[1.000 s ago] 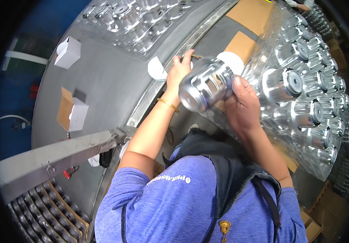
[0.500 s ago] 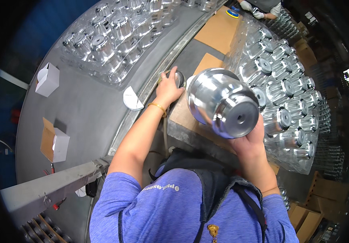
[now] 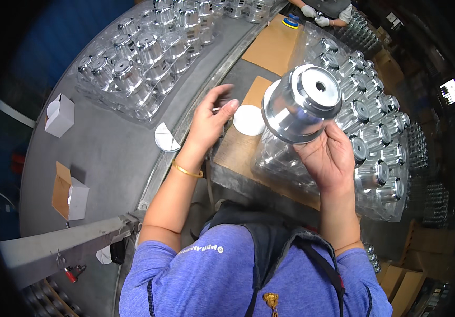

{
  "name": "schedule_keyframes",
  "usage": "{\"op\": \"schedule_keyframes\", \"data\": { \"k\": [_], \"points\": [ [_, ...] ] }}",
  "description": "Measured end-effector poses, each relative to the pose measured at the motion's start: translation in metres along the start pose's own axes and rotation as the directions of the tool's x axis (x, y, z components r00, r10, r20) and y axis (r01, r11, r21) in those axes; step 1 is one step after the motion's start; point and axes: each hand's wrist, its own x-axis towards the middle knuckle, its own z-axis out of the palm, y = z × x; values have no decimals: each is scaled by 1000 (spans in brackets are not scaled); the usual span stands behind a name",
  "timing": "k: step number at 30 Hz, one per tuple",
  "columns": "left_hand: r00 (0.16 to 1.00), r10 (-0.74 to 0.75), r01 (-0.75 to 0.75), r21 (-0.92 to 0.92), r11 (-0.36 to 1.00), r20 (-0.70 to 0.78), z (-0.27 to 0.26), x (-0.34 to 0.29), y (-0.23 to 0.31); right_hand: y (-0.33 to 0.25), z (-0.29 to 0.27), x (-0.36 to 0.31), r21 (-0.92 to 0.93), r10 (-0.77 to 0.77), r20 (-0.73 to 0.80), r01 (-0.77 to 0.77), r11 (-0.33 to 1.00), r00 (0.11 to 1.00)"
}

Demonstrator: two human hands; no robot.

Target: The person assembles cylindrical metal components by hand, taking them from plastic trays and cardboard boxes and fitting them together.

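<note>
Grey worktop (image 3: 114, 153) spans the left; on its far part stands a clear plastic tray (image 3: 112, 101) filled with rows of shiny metal pieces; at right, a second plastic tray (image 3: 379, 212) carries similar pieces. The held metal cup (image 3: 296, 108) is over that second tray's left part; its long axis is tilted, broad rim toward the near left, holed end up toward the far right; right hand (image 3: 330, 158) holds it from the near side, at the broad rim, palm upward; left hand (image 3: 206, 126) is apart from the cup, to its left, thumb and fingers spread, fingertips blurred, nothing clearly held; right hand is the nearer. Far white box (image 3: 66, 122) shows a rounded white piece at its mouth; near white box (image 3: 79, 203) has a brown flap raised, contents unclear; a white disc (image 3: 248, 120) shows between left hand and cup.
</note>
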Motion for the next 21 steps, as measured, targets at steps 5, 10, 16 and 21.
{"op": "schedule_keyframes", "data": {
  "k": [5,10,16,21],
  "points": [
    [889,36,365,-754,545,456,22,-39,83,-4,-9,-7,-101,54,126,-41,994,991],
    [974,101,76,-707,703,205,31,-57,106,-18,3,-31,-342,-181,239,257,904,954],
    [944,311,-224,-477,850,111,72,-78,125,-60,-2,-64,-466,-250,884,782,-413,394],
    [882,354,-177,-477,861,312,96,-80,129,-123,-20,-97,-606,-438,774,736,-303,457]
  ]
}}
